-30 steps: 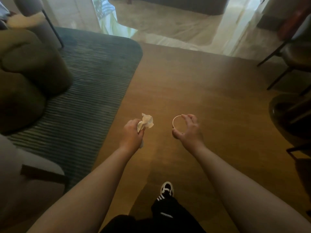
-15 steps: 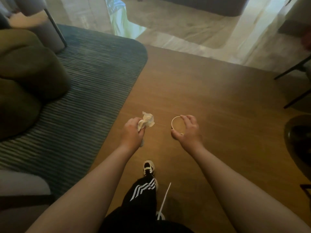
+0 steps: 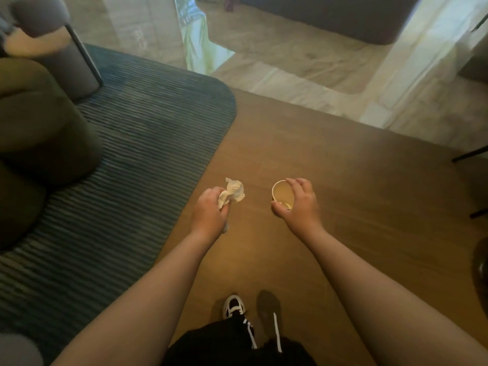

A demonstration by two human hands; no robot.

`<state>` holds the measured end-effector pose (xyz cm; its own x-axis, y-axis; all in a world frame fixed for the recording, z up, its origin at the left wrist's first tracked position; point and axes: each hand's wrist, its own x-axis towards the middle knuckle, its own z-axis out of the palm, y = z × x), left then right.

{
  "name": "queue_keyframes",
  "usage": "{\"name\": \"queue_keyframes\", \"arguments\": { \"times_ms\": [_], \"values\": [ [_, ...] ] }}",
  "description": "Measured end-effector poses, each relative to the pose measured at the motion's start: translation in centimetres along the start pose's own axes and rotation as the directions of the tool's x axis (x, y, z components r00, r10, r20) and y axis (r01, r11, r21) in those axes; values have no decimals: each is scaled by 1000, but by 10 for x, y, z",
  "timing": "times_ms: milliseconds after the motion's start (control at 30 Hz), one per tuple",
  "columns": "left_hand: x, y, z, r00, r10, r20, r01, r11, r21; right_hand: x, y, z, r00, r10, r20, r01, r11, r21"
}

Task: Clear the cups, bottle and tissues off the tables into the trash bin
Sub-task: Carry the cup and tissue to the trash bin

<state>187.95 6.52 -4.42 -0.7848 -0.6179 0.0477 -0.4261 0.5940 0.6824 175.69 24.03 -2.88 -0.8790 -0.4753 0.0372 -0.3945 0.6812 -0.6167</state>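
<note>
So the tissue (image 3: 233, 192) is a crumpled white wad just left of frame centre, clenched in the left hand (image 3: 211, 213) with most of it poking out above the fist. Just right of centre, the cup (image 3: 282, 194) is tipped toward the camera, the right hand (image 3: 299, 204) and its fingers (image 3: 295, 184) wrapped around the rim and side. Both are up in the air over the wood floor (image 3: 343, 165). Striped rug (image 3: 126, 159) on the left, a shoe (image 3: 233, 306) at the bottom.
</note>
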Motion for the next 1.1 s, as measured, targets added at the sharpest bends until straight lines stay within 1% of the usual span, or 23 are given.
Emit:
{"name": "queue_keyframes", "arguments": {
  "times_ms": [167, 400, 600, 733, 900, 1000, 1100],
  "values": [
    [81, 14, 9, 1000, 17, 2, -17, 1000, 5, 71, -1, 1, 999, 35, 2, -35, 999, 26],
    [185, 32, 41, 1000, 21, 19, -22, 999, 34, 174, 21, 0, 998, 63, 4, -63, 998, 23],
    [290, 58, 84, 1000, 9, 9, -10, 1000, 18, 295, 49, -13, 1000, 17, -2, -17, 999, 38],
    [378, 91, 105, 999, -1, -38, 2, 999, 40, 393, 69, -36, 1000, -16, 10, 16, 1000, 19],
    [471, 128, 125, 996, 3, -91, 3, 998, 60, 493, 86, -57, 998, -45, 38, 45, 999, 4],
    [513, 137, 138, 996, -8, -93, 15, 997, 70, 543, 92, -57, 997, -54, 56, 54, 999, 8],
    [557, 137, 151, 994, -54, -91, 60, 996, 70, 593, 97, -51, 995, -65, 79, 64, 998, 12]
  ]
}}
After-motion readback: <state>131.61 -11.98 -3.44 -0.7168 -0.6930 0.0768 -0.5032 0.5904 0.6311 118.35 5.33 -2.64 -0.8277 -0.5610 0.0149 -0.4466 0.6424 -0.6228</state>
